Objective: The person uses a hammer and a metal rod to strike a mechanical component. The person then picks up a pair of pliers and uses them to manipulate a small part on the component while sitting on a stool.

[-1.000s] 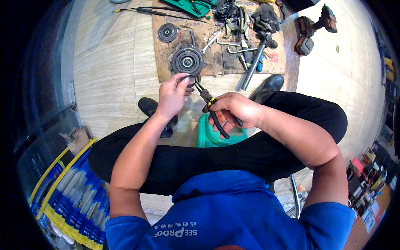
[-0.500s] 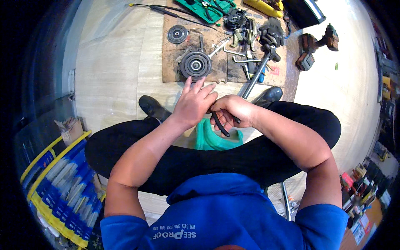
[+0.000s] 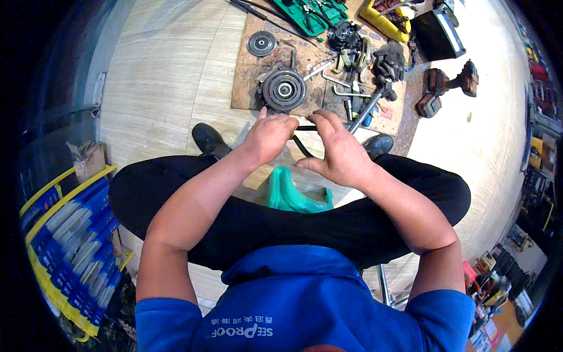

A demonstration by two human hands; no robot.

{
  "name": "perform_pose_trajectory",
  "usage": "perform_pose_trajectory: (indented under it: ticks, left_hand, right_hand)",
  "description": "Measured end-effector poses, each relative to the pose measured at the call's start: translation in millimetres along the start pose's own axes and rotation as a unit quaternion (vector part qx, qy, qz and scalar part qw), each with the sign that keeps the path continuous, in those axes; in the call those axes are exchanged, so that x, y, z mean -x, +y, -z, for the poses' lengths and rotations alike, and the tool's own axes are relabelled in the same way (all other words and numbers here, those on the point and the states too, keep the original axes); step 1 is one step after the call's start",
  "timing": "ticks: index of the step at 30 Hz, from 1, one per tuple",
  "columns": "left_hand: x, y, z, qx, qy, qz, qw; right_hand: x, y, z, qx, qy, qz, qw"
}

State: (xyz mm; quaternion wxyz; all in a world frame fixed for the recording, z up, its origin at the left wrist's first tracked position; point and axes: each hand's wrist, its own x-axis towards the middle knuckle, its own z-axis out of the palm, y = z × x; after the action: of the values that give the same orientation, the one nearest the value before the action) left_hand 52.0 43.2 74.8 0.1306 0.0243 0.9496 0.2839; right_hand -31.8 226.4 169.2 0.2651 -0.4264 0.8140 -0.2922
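A pair of pliers with black handles (image 3: 302, 144) is between my hands, its handles spread apart. My left hand (image 3: 270, 136) is curled at the head end, which its fingers hide; one finger points up toward the pulley. My right hand (image 3: 343, 149) spans the two handles, thumb by the lower one and fingers over the upper one. Just beyond my hands, a dark round grooved pulley assembly (image 3: 284, 90) lies on stained cardboard (image 3: 249, 88). Below my hands, a curved green plastic piece (image 3: 287, 193) rests in front of my lap.
On the cardboard lie a black disc (image 3: 261, 43), hex keys (image 3: 350, 92), a long metal bar (image 3: 366, 111), dark gloves (image 3: 389, 61) and an open green tool case (image 3: 311, 17). A cordless drill (image 3: 463, 79) stands to the right. A blue-and-yellow rack (image 3: 70, 234) is at lower left.
The plier handles have spread wider and turned, and my right hand has opened out around them, moving right. My left fingers have curled in. The view has shifted slightly.
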Motion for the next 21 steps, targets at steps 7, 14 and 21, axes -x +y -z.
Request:
perform_pose_trajectory:
  ticks: [7,14,21]
  left_hand:
    - [-18,5,-10,0.002,0.001,-0.027,1.0]
    - [-28,3,-13,-0.013,0.012,0.003,1.0]
    - [-37,-35,1,-0.004,0.196,-0.093,0.976]
  right_hand:
    - [-2,-3,-3,0.272,-0.072,-0.054,0.958]
    - [-14,-2,-5,0.341,-0.087,-0.084,0.932]
    - [-32,-7,-6,0.37,-0.054,-0.079,0.924]
